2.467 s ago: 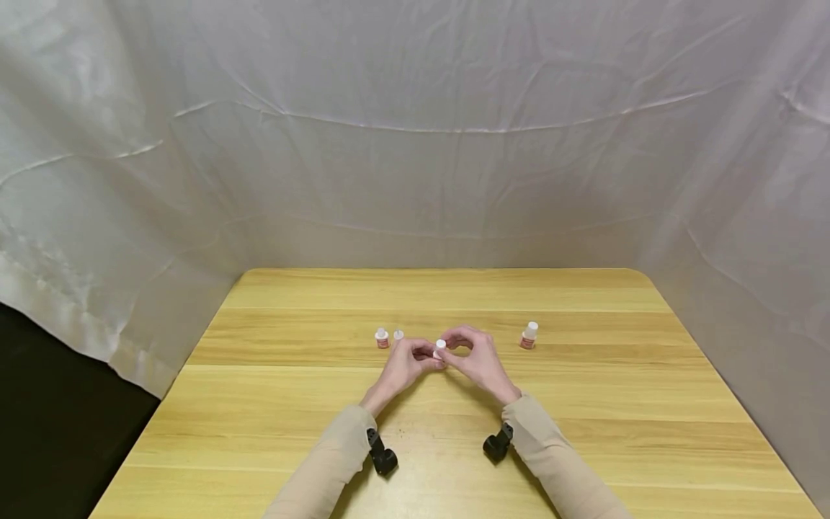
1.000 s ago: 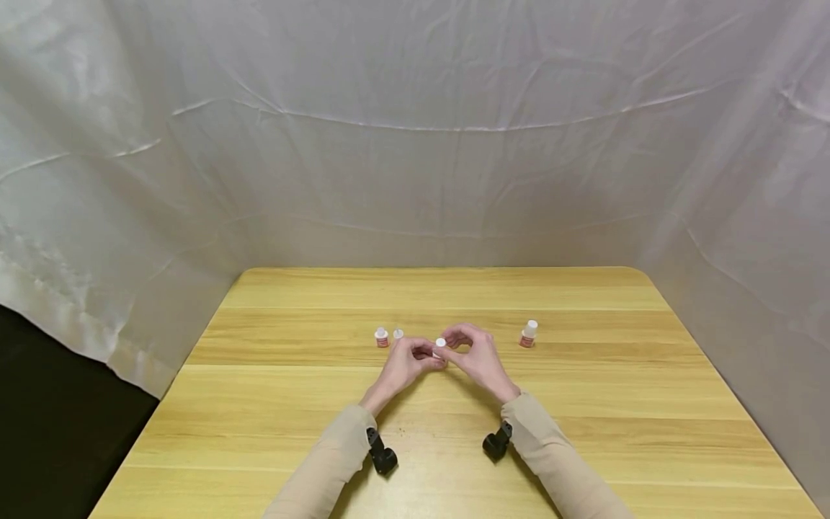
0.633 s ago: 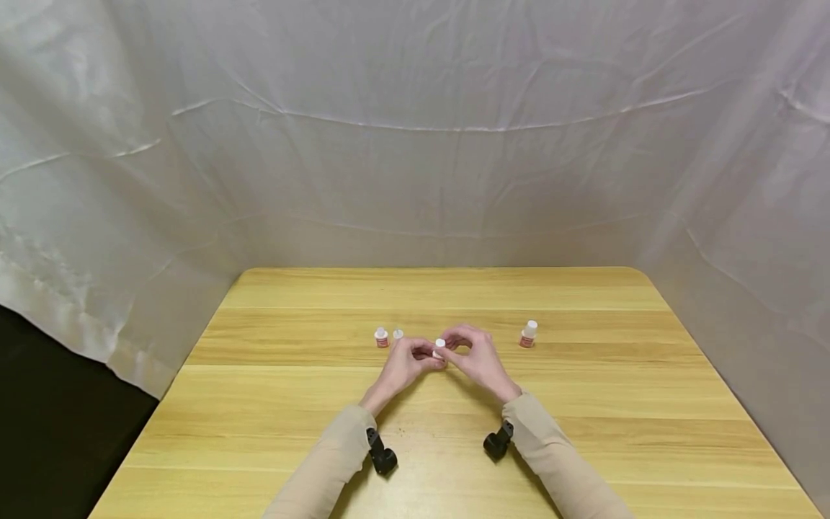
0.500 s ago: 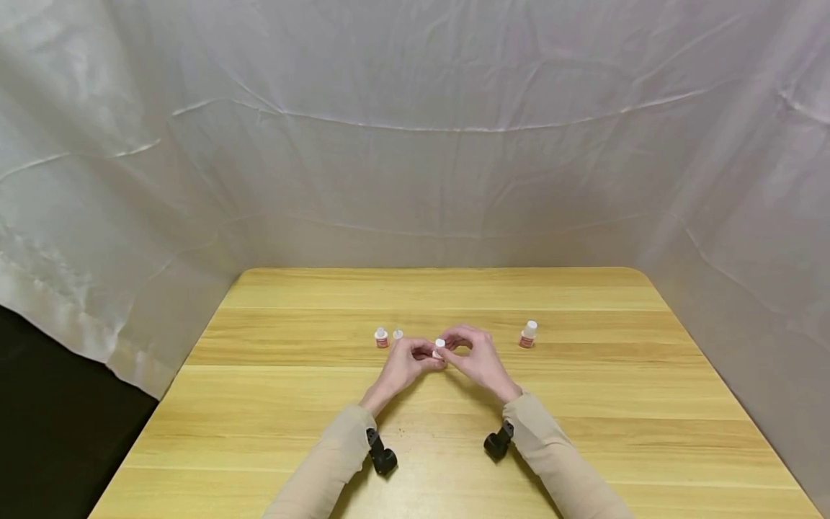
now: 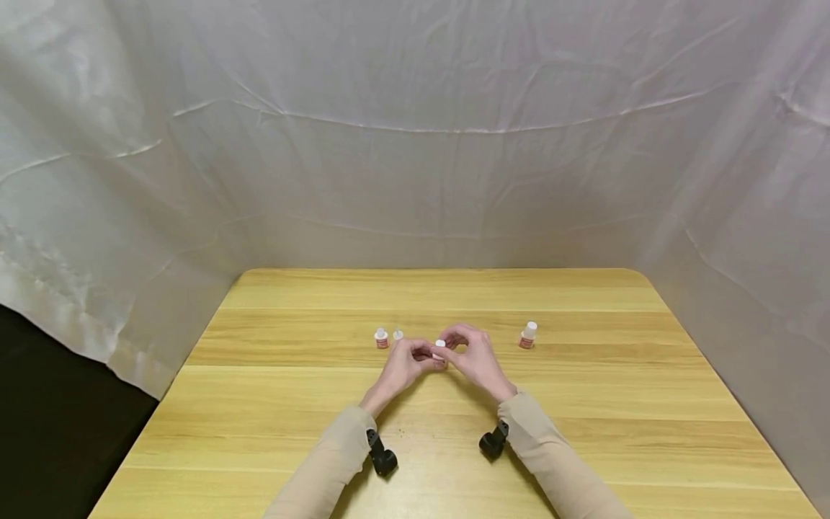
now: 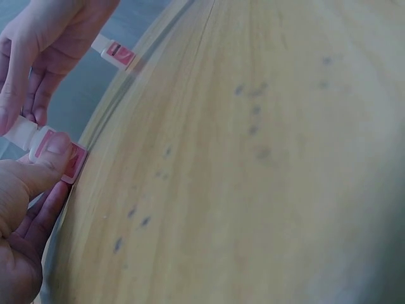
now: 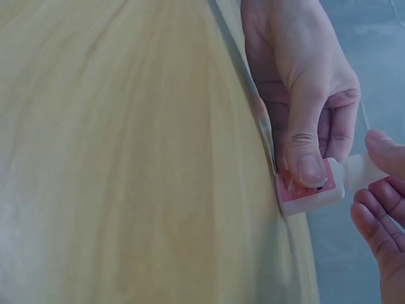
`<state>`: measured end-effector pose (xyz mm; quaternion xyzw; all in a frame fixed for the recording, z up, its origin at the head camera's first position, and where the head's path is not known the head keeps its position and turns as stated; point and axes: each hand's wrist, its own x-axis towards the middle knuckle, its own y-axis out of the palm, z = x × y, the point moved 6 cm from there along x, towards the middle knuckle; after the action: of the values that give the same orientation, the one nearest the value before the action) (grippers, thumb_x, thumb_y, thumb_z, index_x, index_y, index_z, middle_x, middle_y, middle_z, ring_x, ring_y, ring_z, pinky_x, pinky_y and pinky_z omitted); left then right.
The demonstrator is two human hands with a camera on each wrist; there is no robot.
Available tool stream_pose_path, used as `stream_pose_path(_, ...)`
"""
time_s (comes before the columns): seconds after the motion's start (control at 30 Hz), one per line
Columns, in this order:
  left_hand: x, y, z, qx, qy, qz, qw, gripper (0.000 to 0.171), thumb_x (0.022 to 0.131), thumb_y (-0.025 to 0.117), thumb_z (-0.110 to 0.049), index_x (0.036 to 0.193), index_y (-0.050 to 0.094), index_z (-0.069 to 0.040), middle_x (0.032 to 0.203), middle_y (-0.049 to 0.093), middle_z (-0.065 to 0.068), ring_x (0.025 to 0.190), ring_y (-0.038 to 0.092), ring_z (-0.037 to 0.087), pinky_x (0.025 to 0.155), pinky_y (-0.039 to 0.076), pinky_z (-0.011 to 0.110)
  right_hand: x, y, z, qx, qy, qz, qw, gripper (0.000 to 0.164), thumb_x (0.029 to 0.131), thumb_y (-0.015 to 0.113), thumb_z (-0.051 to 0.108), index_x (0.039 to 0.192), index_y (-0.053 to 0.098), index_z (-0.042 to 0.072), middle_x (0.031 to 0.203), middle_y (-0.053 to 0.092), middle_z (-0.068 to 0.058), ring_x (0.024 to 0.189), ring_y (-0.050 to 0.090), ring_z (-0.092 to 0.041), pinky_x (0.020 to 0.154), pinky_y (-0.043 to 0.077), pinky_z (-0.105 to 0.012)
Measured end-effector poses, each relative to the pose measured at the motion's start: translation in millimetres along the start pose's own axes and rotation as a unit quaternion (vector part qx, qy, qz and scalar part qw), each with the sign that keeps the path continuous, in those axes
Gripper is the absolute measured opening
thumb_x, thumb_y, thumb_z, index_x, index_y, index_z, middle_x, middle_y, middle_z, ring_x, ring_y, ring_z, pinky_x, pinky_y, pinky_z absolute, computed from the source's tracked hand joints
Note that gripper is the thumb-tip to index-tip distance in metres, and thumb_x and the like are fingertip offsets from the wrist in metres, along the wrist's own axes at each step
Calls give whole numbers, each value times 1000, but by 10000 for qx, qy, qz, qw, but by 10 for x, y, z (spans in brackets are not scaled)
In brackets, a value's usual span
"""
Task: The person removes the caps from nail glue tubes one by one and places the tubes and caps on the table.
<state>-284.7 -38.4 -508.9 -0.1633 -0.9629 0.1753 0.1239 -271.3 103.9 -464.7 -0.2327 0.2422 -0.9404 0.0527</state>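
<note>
Pale grey, creased fabric backdrop [image 5: 428, 187]: enclosed the work area at the back and both sides.
Yellow wood-grain counter [image 5: 616, 404]: supported the standing bottles.
Beige fabric right sleeve [image 5: 558, 461]: had shifted slightly leftward within the last half second.
Left hand [image 5: 402, 364]: gripped the body of the held bottle between thumb and fingers; had kept its position.
Right hand [image 5: 478, 360]: pinched the cap of the same bottle between thumb and fingers; its wrist had moved slightly toward the left hand.
Black right wrist camera [image 5: 491, 445]: had moved leftward with the sleeve.
Held bottle, small white plastic with pink label [image 7: 316, 202]: located between both hands, in front of the person, cap end up in the head view; base contact with the counter could not be told.
Right standing bottle, white with pink label and tall white cap [image 5: 528, 336]: stood upright, well apart from the right hand; unmoved.
Left standing bottle, white with pink label and white top [image 5: 381, 339]: stood upright, near the left hand; unmoved.
White cylindrical plastic cap [image 7: 362, 172]: remained on the held bottle.
Meaning of change: the wrist shift probably indicated cap work in progress; loosening or tightening could not be told.
</note>
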Motion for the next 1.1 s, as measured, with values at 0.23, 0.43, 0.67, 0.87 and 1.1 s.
stream_pose_path(0.23, -1, 13, 9, -109, 1, 3, 9999, 26, 80, 83, -10, 104, 76, -1, 100, 77, 18, 89, 76, 26, 78, 60, 17, -19, 19, 7, 312, 42, 131, 9994, 14, 84, 80, 3, 96, 73, -1, 94, 73, -17, 84, 69, -28, 82, 62, -45)
stream_pose_path(0.43, 1, 14, 6, -124, 98, -54, 9999, 25, 81, 83, -10, 103, 76, -1, 99, 77, 19, 90, 76, 29, 77, 60, 17, -35, 24, 2, 490, 6, 173, 9987, 20, 85, 78, 1, 102, 71, -8, 97, 72, -21, 87, 68, -33, 86, 61, -49)
stream_pose_path(0.67, -4, 9, 0, 38, 129, -62, 9999, 23, 82, 82, -11, 102, 76, -2, 98, 78, 16, 89, 76, 26, 78, 60, 18, -35, 13, -59, 374, 327, 120, 9987, 29, 82, 83, 10, 105, 69, -3, 97, 73, -15, 84, 69, -21, 82, 62, -35)
stream_pose_path(0.87, -1, 12, 15, 19, 50, -19, 10000, 24, 81, 83, -11, 103, 76, -3, 99, 78, 16, 87, 76, 22, 78, 60, 17, -30, -3, -55, 195, 312, -33, 9993, 19, 80, 84, 9, 94, 72, 5, 89, 74, -10, 78, 68, -15, 77, 60, -30)
stream_pose_path(1.1, 6, 14, 26, -18, 14, 43, 10000, 27, 82, 82, -10, 106, 75, -1, 101, 78, 17, 89, 76, 23, 79, 61, 19, -32, -6, -28, 206, 117, 12, 9997, 13, 83, 81, 5, 93, 73, 5, 91, 74, -9, 79, 69, -12, 81, 62, -33)
